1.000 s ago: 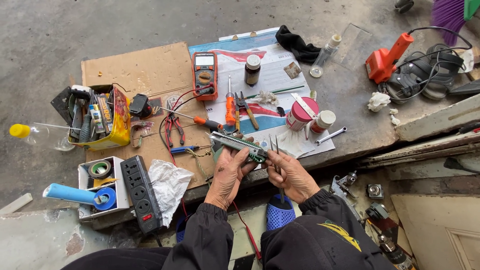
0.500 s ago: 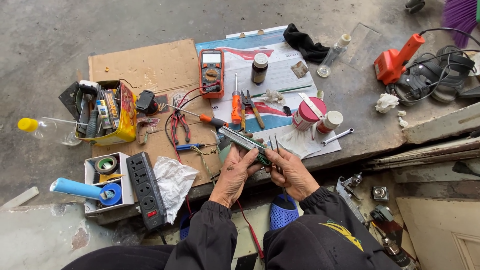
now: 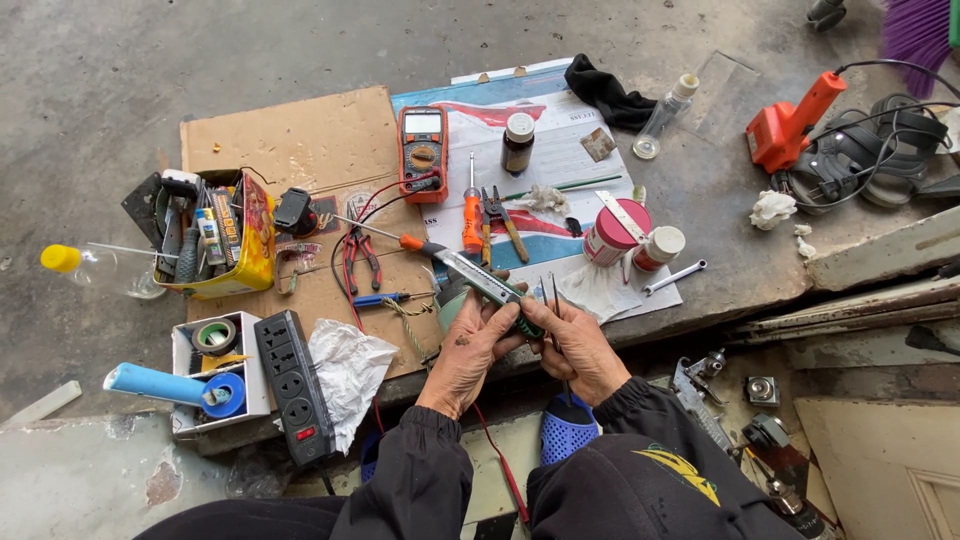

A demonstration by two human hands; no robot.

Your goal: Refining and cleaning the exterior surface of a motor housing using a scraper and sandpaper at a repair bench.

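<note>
Two hands meet over the near edge of the worktop, and across the last second little between them has altered: we see the same green strip held in the same slant, while the view has drifted a touch, so the tools on the cardboard sit slightly lower and further right than before. We judge that the work is in a steady, fine stage, not a change of tool. Our left hand has its grip pressed together on the strip, thumb on top and fingers curled beneath, with the wrist bent up from the black sleeve. The strip runs up and left from the hands, its far end near the orange-handled probe. Our right hand pinches tweezers, whose two thin points stand up just beside the strip's near end; whether they touch it we cannot tell. Both forearms come in from below, elbows apart, knuckles nearly touching. Beyond the hands lie an orange screwdriver, red pliers and a multimeter. To the left sit a black power strip and crumpled white paper; to the right stands a pink tub.
</note>
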